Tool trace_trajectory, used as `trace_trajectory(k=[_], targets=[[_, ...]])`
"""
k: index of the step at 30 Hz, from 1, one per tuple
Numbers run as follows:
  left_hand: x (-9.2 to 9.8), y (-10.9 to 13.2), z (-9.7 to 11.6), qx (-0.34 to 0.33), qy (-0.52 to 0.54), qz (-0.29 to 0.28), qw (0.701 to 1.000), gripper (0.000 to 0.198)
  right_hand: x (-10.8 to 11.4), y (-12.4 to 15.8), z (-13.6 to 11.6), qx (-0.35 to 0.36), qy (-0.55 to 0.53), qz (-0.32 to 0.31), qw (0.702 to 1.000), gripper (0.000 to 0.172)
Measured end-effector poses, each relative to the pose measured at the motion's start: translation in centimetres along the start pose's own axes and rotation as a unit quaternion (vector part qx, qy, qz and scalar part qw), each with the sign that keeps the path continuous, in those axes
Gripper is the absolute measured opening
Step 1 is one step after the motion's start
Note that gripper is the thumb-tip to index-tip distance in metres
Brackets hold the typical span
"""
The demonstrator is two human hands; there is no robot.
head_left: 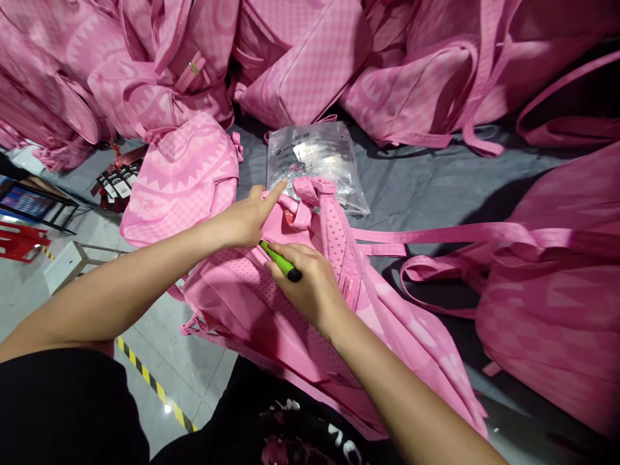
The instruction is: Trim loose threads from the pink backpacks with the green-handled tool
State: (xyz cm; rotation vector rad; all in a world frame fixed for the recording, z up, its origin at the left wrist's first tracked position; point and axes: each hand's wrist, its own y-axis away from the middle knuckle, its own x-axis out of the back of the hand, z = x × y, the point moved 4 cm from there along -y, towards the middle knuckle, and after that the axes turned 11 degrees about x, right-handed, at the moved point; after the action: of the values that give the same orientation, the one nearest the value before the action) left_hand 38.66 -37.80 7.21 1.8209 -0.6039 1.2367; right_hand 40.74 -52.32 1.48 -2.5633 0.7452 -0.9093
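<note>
A pink backpack [242,290] lies back side up in front of me, its perforated shoulder strap [339,239] and folded top loop facing up. My left hand [254,216] is at its top edge, the index finger stretched out and the other fingers curled against the fabric. In my right hand [310,278] is a green-handled tool [281,259] with a black end. The tool's far tip is close to my left fingers and partly hidden, so its kind is unclear. Just beyond the top loop lies a clear plastic bag [317,155] with small contents I cannot make out.
Several pink backpacks [305,64] line the back of the grey-covered table [416,181]. A smaller pink bag [184,174] sits to the left, and another backpack [557,297] to the right. Dark tags [119,184] lie at the left edge. A white stool [68,268] stands on the floor.
</note>
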Motion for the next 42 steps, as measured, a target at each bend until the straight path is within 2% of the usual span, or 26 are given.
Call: trace_trajectory(k=[3,8,11,21,24,28,32,34,36,38,39,41,42], targets=[[0.0,-0.1,0.0,0.001,-0.002,-0.002,1.0,0.107,0.1,0.2,0.0,-0.007,0.028,0.023,0.999,0.029],[-0.1,-0.1,-0.1,0.0,-0.003,0.004,1.0,0.107,-0.4,0.1,0.1,-0.002,-0.047,0.018,0.999,0.03],[-0.1,-0.2,-0.1,0.0,-0.006,0.002,1.0,0.108,-0.3,0.1,0.3,-0.016,-0.028,0.038,0.999,0.031],[-0.1,-0.2,-0.1,0.006,-0.019,0.01,1.0,0.107,-0.5,0.1,0.4,-0.018,-0.083,0.037,0.996,0.031],[-0.1,0.0,-0.2,-0.002,-0.014,0.012,1.0,0.106,-0.2,-0.1,0.3,-0.026,-0.073,0.057,0.995,0.032],[-0.1,0.0,-0.3,-0.002,-0.014,0.009,1.0,0.103,-0.8,-0.4,0.5,-0.057,-0.11,0.017,0.992,0.031],[0.1,0.3,-0.4,0.002,-0.02,0.018,1.0,0.099,-0.7,-0.7,0.2,-0.063,-0.107,0.024,0.992,0.03],[0.1,1.3,-0.7,0.001,-0.009,0.032,0.999,0.098,0.4,-0.7,-0.8,-0.059,-0.149,-0.007,0.987,0.024],[0.0,3.1,-1.5,-0.004,0.011,0.062,0.998,0.095,3.0,-0.5,-2.4,-0.035,-0.224,-0.017,0.974,0.016],[-0.5,5.2,-2.9,0.013,0.033,0.087,0.996,0.091,6.9,-0.2,-3.4,0.008,-0.259,0.045,0.965,0.016],[-0.9,6.1,-3.7,0.029,0.042,0.093,0.994,0.088,9.1,0.0,-3.3,0.023,-0.242,0.104,0.965,0.02],[-1.8,7.6,-5.1,0.057,0.055,0.103,0.992,0.083,12.5,0.0,-1.4,0.009,-0.12,0.214,0.969,0.035],[-2.1,8.1,-5.5,0.064,0.059,0.108,0.99,0.082,13.3,-0.1,0.2,-0.025,-0.022,0.229,0.973,0.042]])
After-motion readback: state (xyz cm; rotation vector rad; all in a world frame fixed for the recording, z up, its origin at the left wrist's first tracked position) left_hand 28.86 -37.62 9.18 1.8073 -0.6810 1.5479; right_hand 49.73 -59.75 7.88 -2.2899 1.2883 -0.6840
